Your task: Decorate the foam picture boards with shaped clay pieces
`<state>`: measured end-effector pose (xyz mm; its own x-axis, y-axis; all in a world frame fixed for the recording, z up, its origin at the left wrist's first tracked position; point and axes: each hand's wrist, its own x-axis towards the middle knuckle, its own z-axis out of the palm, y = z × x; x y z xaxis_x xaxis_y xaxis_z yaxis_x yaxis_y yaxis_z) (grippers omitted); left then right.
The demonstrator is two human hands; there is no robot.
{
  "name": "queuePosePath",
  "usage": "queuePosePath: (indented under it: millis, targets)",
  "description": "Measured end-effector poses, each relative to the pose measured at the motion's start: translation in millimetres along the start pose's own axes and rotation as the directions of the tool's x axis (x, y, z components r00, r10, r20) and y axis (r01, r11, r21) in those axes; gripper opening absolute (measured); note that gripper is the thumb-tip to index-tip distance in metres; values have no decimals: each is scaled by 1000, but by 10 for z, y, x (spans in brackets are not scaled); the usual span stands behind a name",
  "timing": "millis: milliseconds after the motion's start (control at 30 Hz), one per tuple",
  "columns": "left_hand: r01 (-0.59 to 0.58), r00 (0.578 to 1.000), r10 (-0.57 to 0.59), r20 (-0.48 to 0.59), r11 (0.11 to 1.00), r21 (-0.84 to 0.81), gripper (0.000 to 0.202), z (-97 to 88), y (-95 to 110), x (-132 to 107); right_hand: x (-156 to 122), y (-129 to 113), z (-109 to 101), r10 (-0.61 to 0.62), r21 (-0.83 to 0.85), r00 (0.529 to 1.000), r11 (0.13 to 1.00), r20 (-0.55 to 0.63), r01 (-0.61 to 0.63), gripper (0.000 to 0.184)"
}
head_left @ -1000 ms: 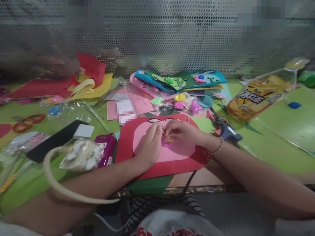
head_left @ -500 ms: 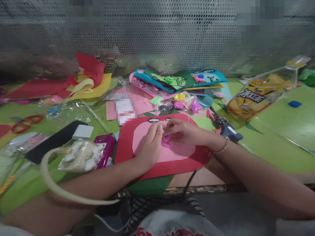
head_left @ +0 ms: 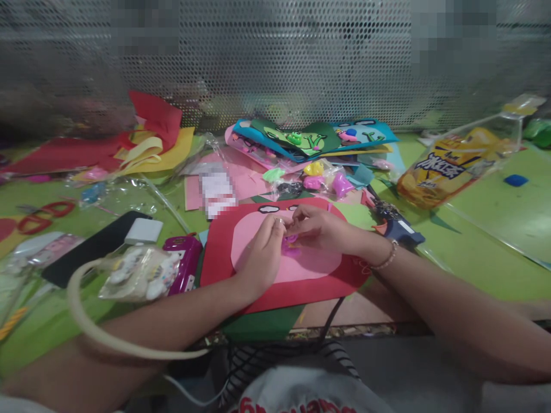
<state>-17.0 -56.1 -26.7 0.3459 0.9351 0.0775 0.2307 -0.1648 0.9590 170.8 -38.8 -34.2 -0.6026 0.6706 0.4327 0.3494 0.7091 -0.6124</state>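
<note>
A red sheet [head_left: 219,278] with rounded corners lies at the table's near edge, a pink rounded sheet [head_left: 307,271] on top of it. Over the pink sheet my left hand [head_left: 261,252] and my right hand [head_left: 321,230] meet, fingertips pinched together. Whatever sits between the fingertips is too small and hidden to name. Just below them a purple clay-like shape [head_left: 291,248] shows on the pink sheet, partly covered by my right fingers. Black-outlined white cloud shapes [head_left: 269,210] are at the sheet's top.
Behind the sheets lie bagged coloured clay lumps [head_left: 313,182] and decorated blue and green sheets [head_left: 297,137]. Left are red scissors [head_left: 45,215], a black phone-like slab [head_left: 97,246], a purple case [head_left: 183,264] and a pale curved tube [head_left: 99,338]. A yellow drink bottle [head_left: 451,166] lies right.
Both hands stay pinched together at almost the same spot, with only slight finger movement. The view has shifted a little.
</note>
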Motion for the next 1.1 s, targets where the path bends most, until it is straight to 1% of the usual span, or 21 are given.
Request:
queuePosePath:
  millis: [133, 233, 433, 600, 700, 800, 867, 1033, 1100]
  targets:
    - [10, 1000, -10, -1, 1000, -24, 28, 13, 7, -4, -2, -15, 9, -4, -12, 1000, 1000, -8, 4, 28]
    - [17, 1000, -17, -4, 999, -34, 29, 19, 10, -4, 9, -34, 16, -11, 1, 1000, 1000, -16, 11, 24]
    - [17, 1000, -19, -16, 995, -100, 29, 13, -5, 1, 19, -64, 0, 20, 51, 1000, 998, 2, -20, 14]
    - [14, 1000, -15, -2, 990, -142, 29, 17, 26, -4, -1, -32, -1, 13, 54, 1000, 998, -26, -11, 10]
    - [18, 1000, -17, 7, 985, -173, 29, 22, 42, -5, 0, -23, -1, 10, 56, 999, 998, -40, -8, 13]
    - [27, 1000, -28, -10, 988, -153, 28, 22, 51, -3, 13, -43, -7, 7, 43, 999, 999, -36, -5, 24]
    - [38, 999, -41, -19, 990, -134, 27, 22, 55, -2, 23, -59, -9, -16, 28, 1000, 999, -21, 17, 29]
    - [45, 999, -41, 22, 964, -264, 28, 27, 40, 0, 28, -50, -1, -75, 5, 997, 997, -8, 75, 24]
    - [30, 1000, -26, 16, 964, -265, 28, 29, 33, 2, 23, -37, 3, -70, 13, 997, 997, -21, 70, 21]
